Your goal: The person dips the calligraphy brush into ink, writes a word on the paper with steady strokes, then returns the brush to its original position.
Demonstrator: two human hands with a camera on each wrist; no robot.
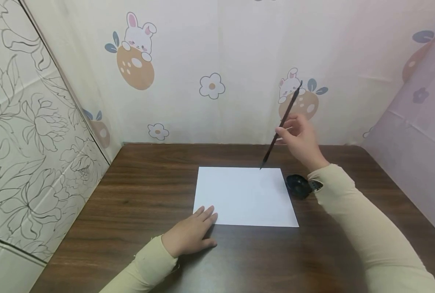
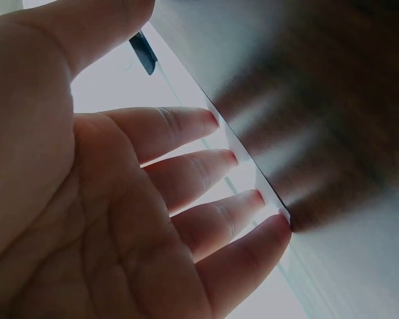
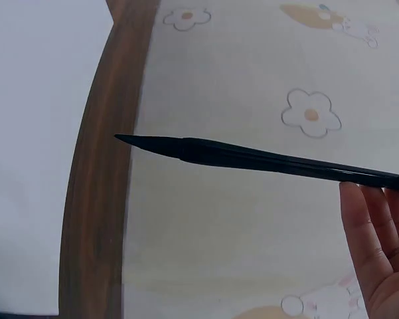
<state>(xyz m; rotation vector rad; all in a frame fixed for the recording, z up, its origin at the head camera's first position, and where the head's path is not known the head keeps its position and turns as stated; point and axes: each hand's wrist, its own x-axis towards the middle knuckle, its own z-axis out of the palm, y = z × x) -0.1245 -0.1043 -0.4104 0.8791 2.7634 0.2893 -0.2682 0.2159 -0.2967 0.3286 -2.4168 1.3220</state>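
Note:
A blank white sheet of paper (image 1: pixel 243 195) lies on the wooden table. Flat fingers of my left hand (image 1: pixel 193 234) rest on its near left corner; the left wrist view shows that hand's fingers (image 2: pixel 186 169) spread straight at the paper's edge. Above the far right part of the sheet, my right hand (image 1: pixel 298 136) pinches a dark calligraphy brush (image 1: pixel 283 116) by its handle. The brush slants, its dark pointed tip (image 3: pixel 146 143) downward near the paper's far edge; whether it touches cannot be told. Under the right wrist sits a small black dish (image 1: pixel 298 186), partly hidden by the watch-like band.
The brown table (image 1: pixel 147 195) meets a curtain (image 1: pixel 217 53) printed with rabbits and flowers at its back edge. A white panel (image 1: pixel 30 134) with line-drawn flowers stands on the left, and a pale curtain (image 1: pixel 418 122) hangs on the right.

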